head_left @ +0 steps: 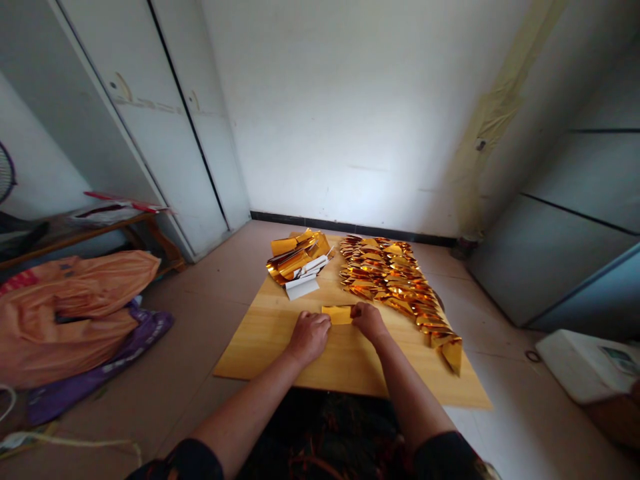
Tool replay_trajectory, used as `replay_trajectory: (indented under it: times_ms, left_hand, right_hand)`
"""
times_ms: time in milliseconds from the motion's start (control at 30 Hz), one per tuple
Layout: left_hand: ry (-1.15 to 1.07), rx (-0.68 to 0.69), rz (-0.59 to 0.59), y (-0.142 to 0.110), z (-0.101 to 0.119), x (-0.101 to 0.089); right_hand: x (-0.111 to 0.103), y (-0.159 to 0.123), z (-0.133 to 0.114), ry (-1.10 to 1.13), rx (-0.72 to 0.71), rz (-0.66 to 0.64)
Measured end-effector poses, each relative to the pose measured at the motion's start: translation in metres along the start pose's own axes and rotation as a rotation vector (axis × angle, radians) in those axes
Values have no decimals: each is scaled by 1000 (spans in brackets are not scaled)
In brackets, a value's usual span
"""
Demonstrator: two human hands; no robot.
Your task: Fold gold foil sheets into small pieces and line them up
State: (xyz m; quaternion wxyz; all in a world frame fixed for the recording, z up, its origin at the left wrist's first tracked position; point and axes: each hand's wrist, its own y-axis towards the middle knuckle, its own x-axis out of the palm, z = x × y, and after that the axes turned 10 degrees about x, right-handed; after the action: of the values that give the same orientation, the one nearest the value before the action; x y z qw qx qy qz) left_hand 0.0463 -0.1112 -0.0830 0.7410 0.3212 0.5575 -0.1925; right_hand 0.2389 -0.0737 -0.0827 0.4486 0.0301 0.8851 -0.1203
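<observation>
A small gold foil paper [337, 315] lies low over the wooden board, stretched between my two hands. My left hand [310, 335] is closed at its left end, the fingers curled and pressed on the edge. At the right end, my right hand [369, 321] pinches the paper between thumb and fingers. Beyond my left hand sits a loose pile of gold foil sheets [305, 257], some showing white backs. Rows of folded gold paper pieces [387, 270] cover the board's right side, trailing toward its near right corner.
The wooden board [260, 347] stands low above a tiled floor, close to a white wall. Orange and purple bags [75, 313] lie at the left by a wooden bench. Grey cabinets [145, 113] rise at the left; a white box [590, 363] is at the right.
</observation>
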Motion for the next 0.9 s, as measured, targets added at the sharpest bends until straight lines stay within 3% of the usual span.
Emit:
replay_trajectory:
  times_ms: [267, 400, 567, 767, 900]
  left_hand:
    - [48, -8, 22, 3, 5, -1]
    - [68, -5, 50, 0, 7, 2]
    - [60, 18, 61, -1, 6, 2]
    - [49, -5, 71, 5, -2, -4]
    - [32, -48, 31, 12, -2, -4]
  right_hand:
    - [2, 0, 4, -66, 3, 40]
    - [2, -3, 5, -123, -88, 103]
    - [-4, -12, -1, -235, -153, -16]
    - [0, -33, -12, -320, -59, 30]
    - [3, -45, -20, -265, -87, -67]
